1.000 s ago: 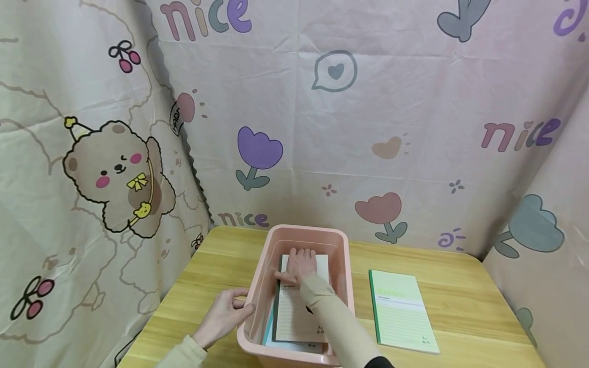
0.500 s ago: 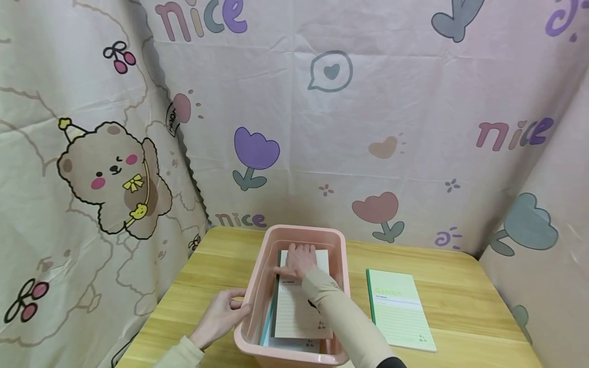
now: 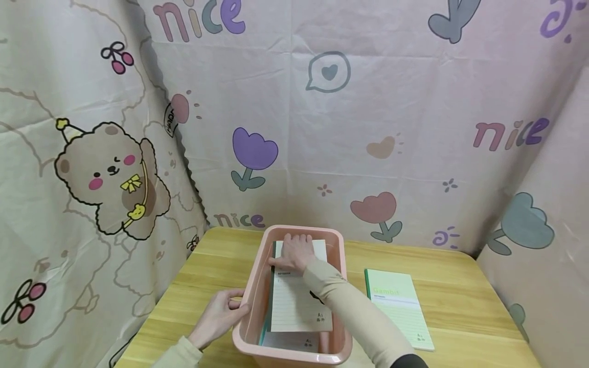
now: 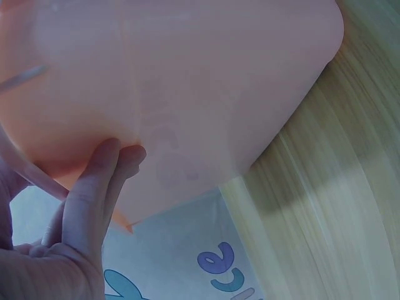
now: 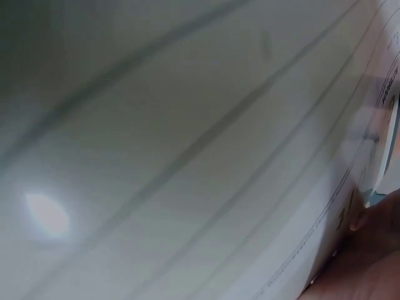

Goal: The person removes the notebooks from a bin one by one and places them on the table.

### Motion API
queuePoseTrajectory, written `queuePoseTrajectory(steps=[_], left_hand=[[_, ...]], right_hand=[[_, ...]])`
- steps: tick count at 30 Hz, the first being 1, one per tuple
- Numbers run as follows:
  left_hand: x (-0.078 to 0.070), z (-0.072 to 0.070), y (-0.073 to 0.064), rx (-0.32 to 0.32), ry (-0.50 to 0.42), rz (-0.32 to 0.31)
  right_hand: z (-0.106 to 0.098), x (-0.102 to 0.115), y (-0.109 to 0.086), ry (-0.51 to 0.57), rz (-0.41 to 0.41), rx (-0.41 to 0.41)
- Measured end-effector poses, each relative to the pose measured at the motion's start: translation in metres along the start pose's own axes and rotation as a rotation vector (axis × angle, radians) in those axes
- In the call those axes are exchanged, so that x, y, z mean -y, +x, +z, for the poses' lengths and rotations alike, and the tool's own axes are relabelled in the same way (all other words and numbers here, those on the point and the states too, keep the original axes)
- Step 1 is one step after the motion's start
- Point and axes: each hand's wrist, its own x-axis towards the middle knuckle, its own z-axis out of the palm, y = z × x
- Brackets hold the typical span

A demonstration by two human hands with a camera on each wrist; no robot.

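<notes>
A pink plastic bin [image 3: 246,327] stands on the table, and my left hand [image 3: 221,314] grips its left rim. In the left wrist view, fingers [image 4: 94,181] of that hand lie against the bin's outer wall. Inside the bin, my right hand [image 3: 298,253] holds a lined notebook [image 3: 299,306] with a dark spine by its far end, the thumb at the spine edge. Beneath it lies another notebook [image 3: 290,341] with a blue-green edge, mostly covered. Up close in the right wrist view, the held notebook's ruled cover [image 5: 187,156] fills most of the picture.
To the bin's right, a pale green notebook [image 3: 399,306] with a green spine lies flat on the wooden table [image 3: 184,286]. A printed curtain [image 3: 285,102] hangs behind the table and along both sides.
My right hand has raised the dark-spined notebook and shifted it slightly away from me, baring more of the one beneath. My left hand keeps its grip on the bin. The head view turned slightly right.
</notes>
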Motion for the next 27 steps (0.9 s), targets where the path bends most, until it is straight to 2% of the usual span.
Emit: queuePoseTrajectory(steps=[12,19,27], left_hand=[[0.000,0.001,0.000,-0.015,0.012,-0.005],[-0.001,0.001,0.000,-0.016,0.003,-0.014],[-0.001,0.001,0.001,-0.018,0.002,-0.010]], right_hand=[[-0.052,-0.008,0.000,0.084,-0.005,0.050],[-0.082,-0.018,-0.003,0.082,-0.014,0.031],[-0.119,-0.040,-0.017,0.121,-0.033,0.005]])
